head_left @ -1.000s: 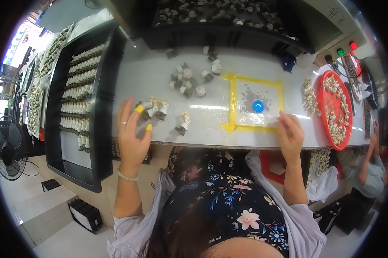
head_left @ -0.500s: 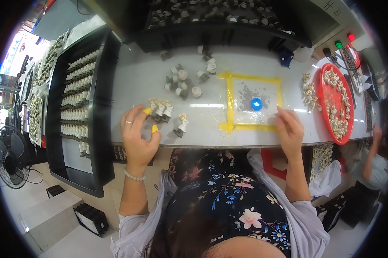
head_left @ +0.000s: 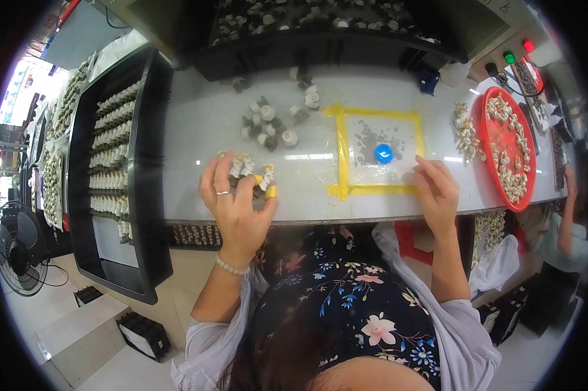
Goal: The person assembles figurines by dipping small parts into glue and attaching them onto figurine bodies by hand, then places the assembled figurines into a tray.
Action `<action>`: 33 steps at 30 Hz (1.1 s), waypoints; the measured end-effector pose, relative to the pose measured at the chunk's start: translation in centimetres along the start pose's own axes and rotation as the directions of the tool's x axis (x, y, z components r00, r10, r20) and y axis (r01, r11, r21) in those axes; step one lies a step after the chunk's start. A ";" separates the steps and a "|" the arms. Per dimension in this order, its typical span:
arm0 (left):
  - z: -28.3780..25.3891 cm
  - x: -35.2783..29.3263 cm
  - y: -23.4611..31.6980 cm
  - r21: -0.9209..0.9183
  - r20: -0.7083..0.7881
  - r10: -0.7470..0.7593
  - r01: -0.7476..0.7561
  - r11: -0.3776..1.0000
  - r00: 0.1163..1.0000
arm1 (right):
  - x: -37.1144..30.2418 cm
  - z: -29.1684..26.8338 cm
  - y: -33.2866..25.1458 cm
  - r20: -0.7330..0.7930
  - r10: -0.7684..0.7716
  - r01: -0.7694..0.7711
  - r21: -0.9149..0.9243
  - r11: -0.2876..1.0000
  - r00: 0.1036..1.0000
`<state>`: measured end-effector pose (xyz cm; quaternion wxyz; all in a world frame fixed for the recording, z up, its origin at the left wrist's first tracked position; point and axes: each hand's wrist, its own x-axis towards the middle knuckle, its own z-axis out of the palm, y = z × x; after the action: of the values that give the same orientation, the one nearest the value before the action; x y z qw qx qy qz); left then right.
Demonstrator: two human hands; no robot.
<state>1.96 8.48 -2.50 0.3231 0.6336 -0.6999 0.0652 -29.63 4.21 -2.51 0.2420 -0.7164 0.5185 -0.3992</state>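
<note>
My left hand [head_left: 242, 208], with yellow covers on two fingertips, closes round a short row of small white-and-dark figurines [head_left: 245, 164] with yellowish tops. Its yellow-tipped fingers press against the figurine [head_left: 268, 174] at the row's right end; the palm side is hidden. Over the right border of a yellow-taped square [head_left: 341, 150], my right hand [head_left: 439, 192] has its fingers curled and the fingertips together in a pinch. Anything between them is too small to tell. Inside the square lie a blue round cap [head_left: 384, 154] and many grey flat dots [head_left: 367, 138].
Loose white-and-dark pieces [head_left: 268, 124] are scattered beyond my left hand. A black tray [head_left: 152, 163] with rows of figurines stands at left. At right, a red round tray [head_left: 488, 140] holds small cream pieces, with more piled [head_left: 465, 133] beside it. Another person's arm [head_left: 566, 215] shows far right.
My left hand has moved right and closed round the figurines; the single figurine that stood apart now sits against the row. My right hand has stayed nearly in place.
</note>
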 end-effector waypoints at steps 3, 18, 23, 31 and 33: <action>-0.2 0.1 0.0 0.017 -0.013 -0.046 0.046 0.999 0.999 | 0.0 0.0 0.1 0.000 -0.005 0.005 0.004 1.000 1.000; -0.4 0.3 -1.5 -0.071 0.100 -0.226 0.233 0.970 0.969 | 0.2 0.0 0.0 0.005 -0.002 0.001 0.013 1.000 1.000; -0.6 0.3 -0.9 0.009 0.044 -0.062 0.061 0.998 0.997 | 0.2 0.0 0.0 0.000 -0.015 0.015 -0.007 1.000 1.000; 0.1 0.4 -0.4 0.036 0.004 -0.045 0.045 0.998 0.999 | 0.1 0.1 0.0 -0.001 -0.004 0.004 0.010 1.000 1.000; 0.4 0.5 -0.8 0.051 0.000 -0.066 0.066 0.997 0.998 | 0.0 0.0 0.1 -0.002 -0.004 0.004 0.011 1.000 1.000</action>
<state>2.59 7.71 -2.78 0.3081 0.6644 -0.6772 0.0717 -29.63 4.15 -2.56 0.2448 -0.7158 0.5149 -0.4033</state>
